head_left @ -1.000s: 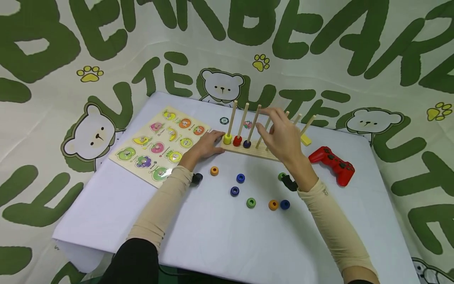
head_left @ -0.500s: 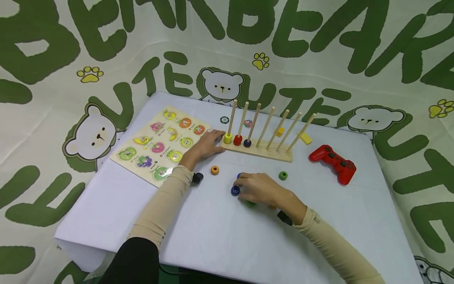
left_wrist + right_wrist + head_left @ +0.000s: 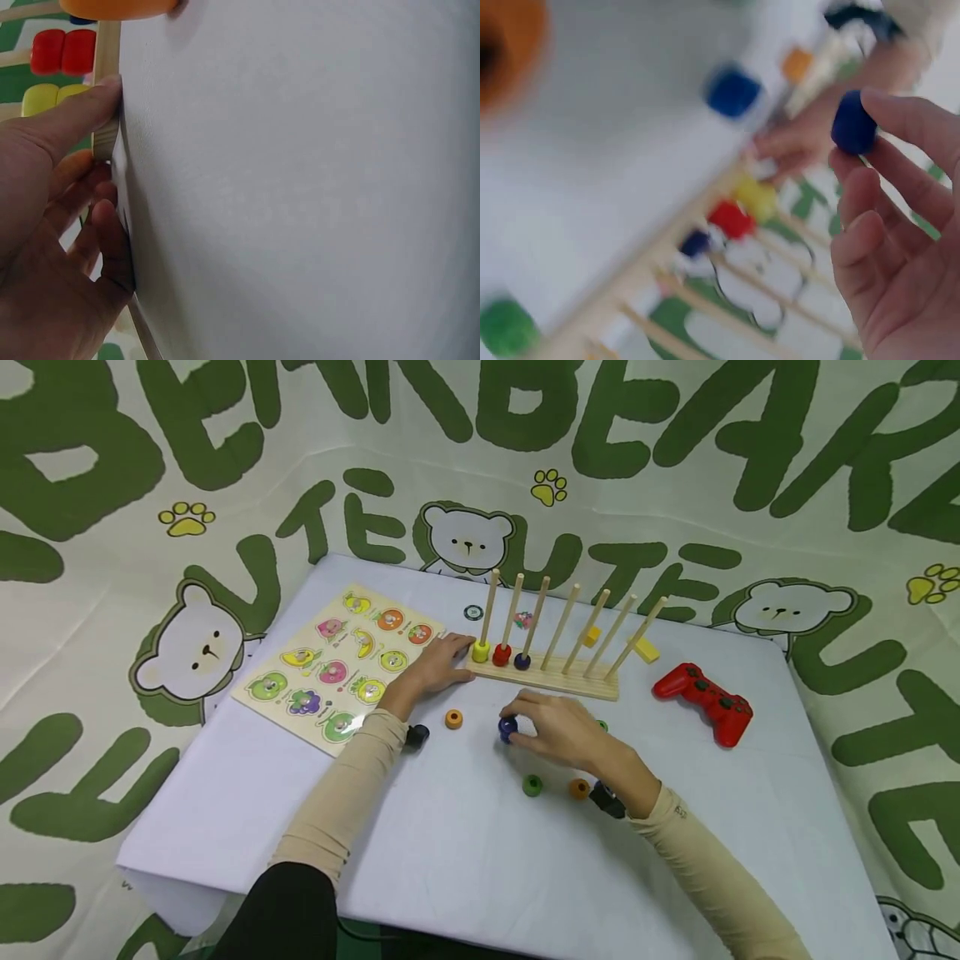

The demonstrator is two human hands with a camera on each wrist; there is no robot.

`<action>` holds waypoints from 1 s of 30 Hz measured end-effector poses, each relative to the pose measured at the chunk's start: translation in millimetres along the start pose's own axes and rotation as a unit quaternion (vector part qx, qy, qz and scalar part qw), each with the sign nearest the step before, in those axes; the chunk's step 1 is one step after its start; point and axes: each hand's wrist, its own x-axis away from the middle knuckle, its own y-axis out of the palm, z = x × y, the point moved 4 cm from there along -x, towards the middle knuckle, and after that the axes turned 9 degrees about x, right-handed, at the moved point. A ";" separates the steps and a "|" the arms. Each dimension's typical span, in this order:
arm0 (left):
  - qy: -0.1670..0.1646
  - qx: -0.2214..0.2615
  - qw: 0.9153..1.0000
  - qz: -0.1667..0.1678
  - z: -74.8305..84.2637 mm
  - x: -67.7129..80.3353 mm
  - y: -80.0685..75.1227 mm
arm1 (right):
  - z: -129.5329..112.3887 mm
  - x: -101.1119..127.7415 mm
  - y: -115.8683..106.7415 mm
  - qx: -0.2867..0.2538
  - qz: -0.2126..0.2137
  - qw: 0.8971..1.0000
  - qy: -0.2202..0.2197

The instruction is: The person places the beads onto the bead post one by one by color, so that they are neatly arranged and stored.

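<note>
Now pinching a blue ring (image 3: pixel 508 726) in the right hand (image 3: pixel 558 732) just above the table (image 3: pixel 450 860), in front of the peg rack (image 3: pixel 551 677) steadied by the left hand (image 3: pixel 438 664); next, probably lifting it onto a free peg.

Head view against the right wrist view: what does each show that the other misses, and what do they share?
Only the head view shows the fruit puzzle board, the red game controller, the whole table and all seven pegs of the wooden rack. Only the right wrist view shows, close up though blurred, the blue ring pinched at the tips of the right hand's fingers. Both show the right hand holding that ring, the left hand at the rack's end, and the yellow ring, red ring and dark blue ring already on pegs.
</note>
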 end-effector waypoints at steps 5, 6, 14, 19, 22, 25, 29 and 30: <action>0.003 0.001 1.000 0.003 1.1 2.2 -1.1 | 20.0 -9.8 -56.2 -0.004 0.133 0.990 0.050; 0.003 0.003 1.000 0.003 1.2 2.4 -1.1 | 24.4 -11.7 -65.8 -0.006 0.162 0.985 0.060; 0.006 0.007 1.000 0.006 -0.2 1.8 0.5 | 50.2 -36.3 -106.3 -0.006 0.318 0.942 0.103; 0.007 0.010 1.000 0.006 -0.8 2.2 1.7 | 58.6 -49.7 -104.8 -0.004 0.322 0.938 0.127; 0.006 0.009 1.000 0.006 -1.1 2.2 1.8 | 61.0 -53.5 -103.9 -0.007 0.316 0.938 0.140; 0.006 0.008 1.000 0.008 -1.0 2.1 0.8 | 62.1 -56.0 -104.9 -0.007 0.306 0.940 0.154; 0.006 0.007 1.000 0.008 -1.2 1.6 0.2 | 62.1 -57.9 -106.2 -0.005 0.275 0.945 0.178; 0.006 0.007 1.000 0.007 -1.5 1.6 0.3 | 62.1 -58.1 -105.8 -0.005 0.267 0.946 0.184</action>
